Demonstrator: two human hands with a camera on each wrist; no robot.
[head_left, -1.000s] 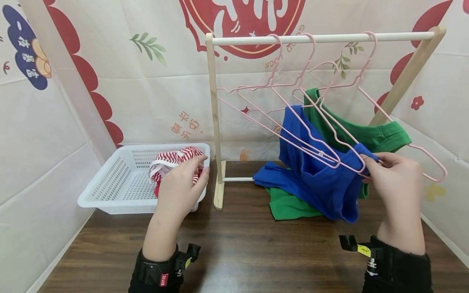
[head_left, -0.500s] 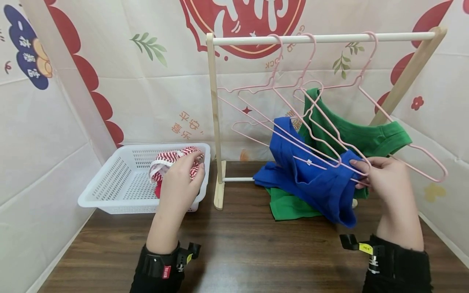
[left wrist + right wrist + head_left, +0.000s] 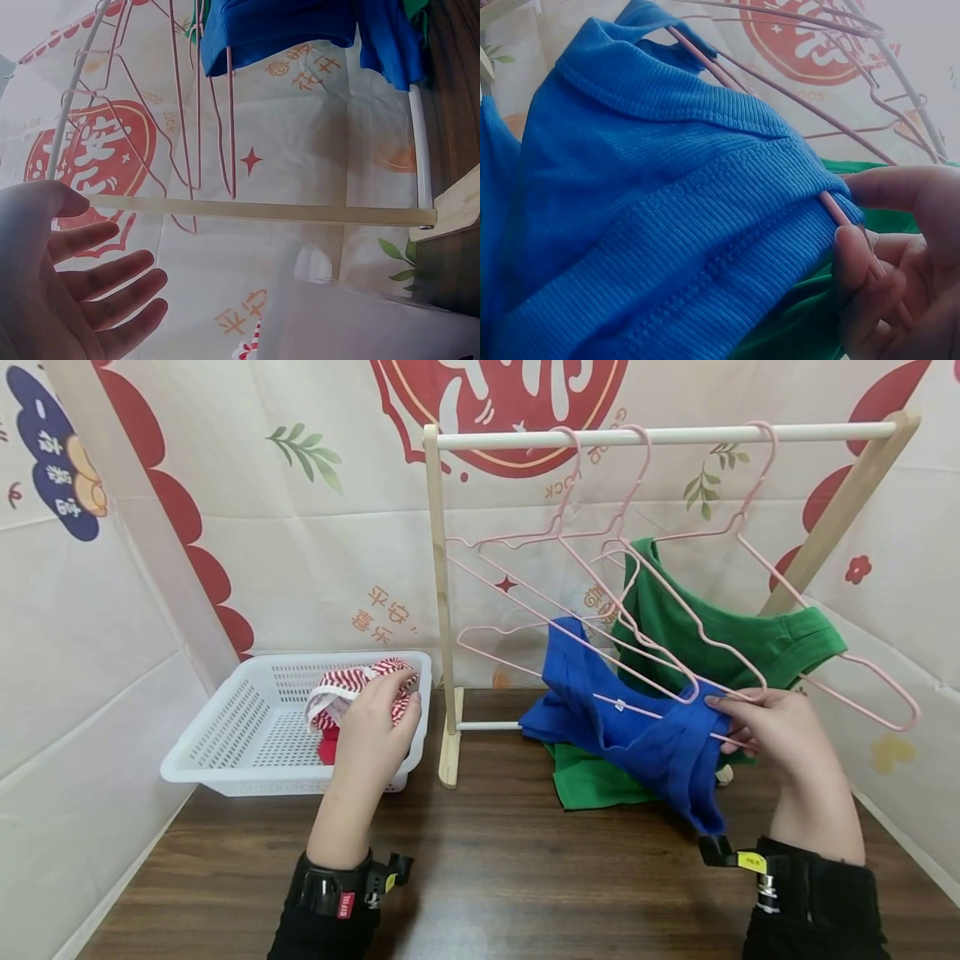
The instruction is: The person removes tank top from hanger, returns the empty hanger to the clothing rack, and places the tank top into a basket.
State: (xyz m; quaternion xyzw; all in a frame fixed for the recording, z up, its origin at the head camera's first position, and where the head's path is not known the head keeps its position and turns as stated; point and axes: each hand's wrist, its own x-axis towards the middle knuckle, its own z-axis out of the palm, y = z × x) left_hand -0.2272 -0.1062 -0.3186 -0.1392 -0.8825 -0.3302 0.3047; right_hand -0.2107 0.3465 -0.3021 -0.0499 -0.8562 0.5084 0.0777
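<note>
Green top [image 3: 780, 647] on the rack [image 3: 708, 436], our right hand [image 3: 787, 727] pinches a hanger [image 3: 834, 208] threading the unhung blue top [image 3: 645, 747], left hand [image 3: 375, 727] relaxed, striped cloth [image 3: 348, 680] beside the rack apparently waiting.

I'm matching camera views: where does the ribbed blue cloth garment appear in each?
Head: the ribbed blue cloth garment is right of centre.
Left wrist: garment at top, mostly right.
Right wrist: garment fills the left and centre.
Shared landmark: red emblem with white lettering.
</note>
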